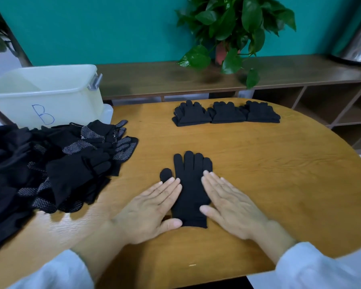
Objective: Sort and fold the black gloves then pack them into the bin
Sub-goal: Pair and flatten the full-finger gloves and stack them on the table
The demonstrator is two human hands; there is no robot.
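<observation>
A black glove (189,184) lies flat on the wooden table (269,167), fingers pointing away from me. My left hand (150,209) presses flat on its left edge, fingers straight. On the glove's right edge my right hand (229,201) lies flat, fingers straight too. A loose pile of black gloves (56,163), some with white grip dots, covers the table's left side. Three folded glove stacks (225,113) sit in a row at the far edge. The pale bin (48,94) marked "B" stands at the far left.
A low wooden shelf unit (300,80) runs behind the table with a potted plant (233,32) on it. A shiny metal can (358,44) stands at the far right.
</observation>
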